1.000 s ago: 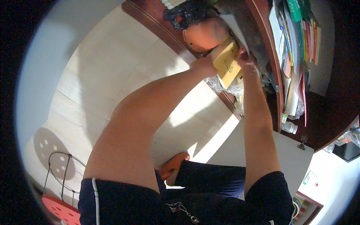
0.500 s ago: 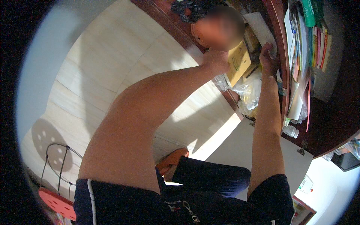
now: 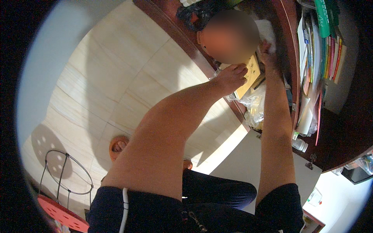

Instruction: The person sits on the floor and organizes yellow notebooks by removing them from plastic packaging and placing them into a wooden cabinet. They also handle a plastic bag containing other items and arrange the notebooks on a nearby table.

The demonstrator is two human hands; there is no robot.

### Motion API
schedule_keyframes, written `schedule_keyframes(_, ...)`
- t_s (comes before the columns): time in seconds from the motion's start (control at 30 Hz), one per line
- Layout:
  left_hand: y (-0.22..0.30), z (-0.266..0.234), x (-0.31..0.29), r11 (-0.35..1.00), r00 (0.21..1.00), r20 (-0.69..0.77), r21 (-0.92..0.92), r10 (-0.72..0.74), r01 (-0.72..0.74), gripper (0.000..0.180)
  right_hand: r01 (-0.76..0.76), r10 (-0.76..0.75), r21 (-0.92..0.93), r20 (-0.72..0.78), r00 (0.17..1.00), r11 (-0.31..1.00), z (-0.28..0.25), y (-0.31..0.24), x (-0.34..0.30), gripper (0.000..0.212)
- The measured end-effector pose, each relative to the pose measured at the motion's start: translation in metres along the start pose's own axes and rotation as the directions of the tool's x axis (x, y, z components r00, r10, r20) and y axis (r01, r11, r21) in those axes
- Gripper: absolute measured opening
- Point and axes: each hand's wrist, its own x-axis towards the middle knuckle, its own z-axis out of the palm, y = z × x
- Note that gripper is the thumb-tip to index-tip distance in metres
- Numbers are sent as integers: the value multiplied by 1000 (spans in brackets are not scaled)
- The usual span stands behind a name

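- Pale tiled floor (image 3: 128,77) fills the left and middle of the scene, with bands of light and shadow across it.
- Dark red-brown cabinet (image 3: 289,39) on the far right; things lie crowded together inside its low compartment.
- Pale flat panel (image 3: 237,159) at the near right, in front of the cabinet.
- Orange rounded thing (image 3: 210,40) in the far part of the compartment; much of it is blurred.
- Row of upright books and papers (image 3: 330,58) on the right, beyond the cabinet's curved dark edge.
- Red stool (image 3: 64,213) with round holes, at the near left.
- Clear crumpled plastic bag (image 3: 254,106) in the compartment, on the near side of the yellow piece.
- Black plastic bag (image 3: 186,13) at the far end, left of the orange thing.
- Left hand (image 3: 231,79), its fingers loosely bent over the left side of the yellow piece; I cannot tell whether it grips it.
- Right hand (image 3: 268,58), fingers curled, at the near end of the white piece; its grip cannot be made out.
- Flat yellow piece (image 3: 253,73) with dark markings, tilted in the compartment between the two hands, partly covered.
- White piece (image 3: 267,33), right of the orange thing.
- Orange slipper (image 3: 114,151) on a foot, left of the left forearm.
- Small whitish bottle (image 3: 300,145), right of the right forearm.
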Motion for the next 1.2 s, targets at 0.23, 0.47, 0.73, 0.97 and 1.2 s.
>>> schedule_keyframes(0.23,0,9,5,996,990,126,73,-58,49,19,240,-239,12,136,961,971,22,-10,-38,52)
schedule_keyframes(0.47,4,10,12,995,963,251,43,-96,88,22,327,-315,-39,177,932,944,18,-15,-57,52)
schedule_keyframes(0.73,4,4,13,996,946,315,64,-79,62,24,357,-336,-80,200,921,931,21,-12,-54,51)
schedule_keyframes(0.97,4,21,10,996,968,231,39,-93,86,23,371,-345,-99,208,915,923,23,-7,-55,51)
schedule_keyframes(1.2,5,38,6,995,995,38,37,-94,92,19,386,-356,-121,213,910,914,26,-8,-57,51)
